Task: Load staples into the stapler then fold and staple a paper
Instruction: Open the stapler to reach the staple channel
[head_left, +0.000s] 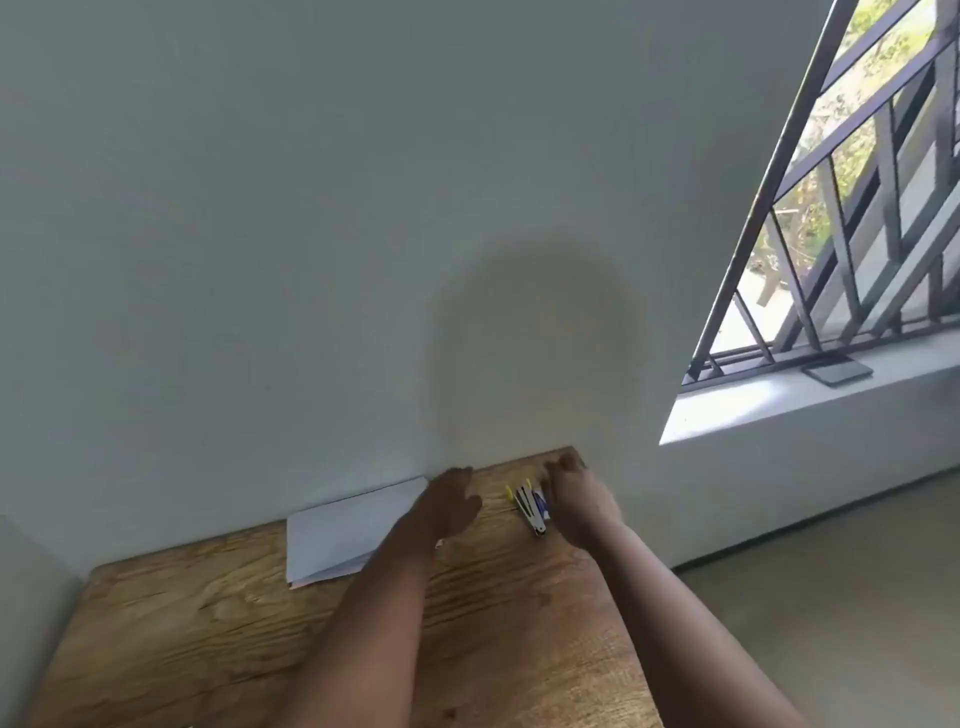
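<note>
A small white, blue and yellow stapler (531, 505) is seen lying on the brown wooden worktop (208, 613), lower centre-right of the frame. The right hand (574, 493) is placed against it, grip unclear, presumably to lift it for loading. The left hand (451, 505) is held flat with relaxed fingers beside the white paper stack (343, 530).

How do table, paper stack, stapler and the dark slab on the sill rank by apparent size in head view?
1. Wooden table
2. Paper stack
3 and 4. Dark slab on the sill and stapler: look alike, and the slab lies farther off, so unranked.
</note>
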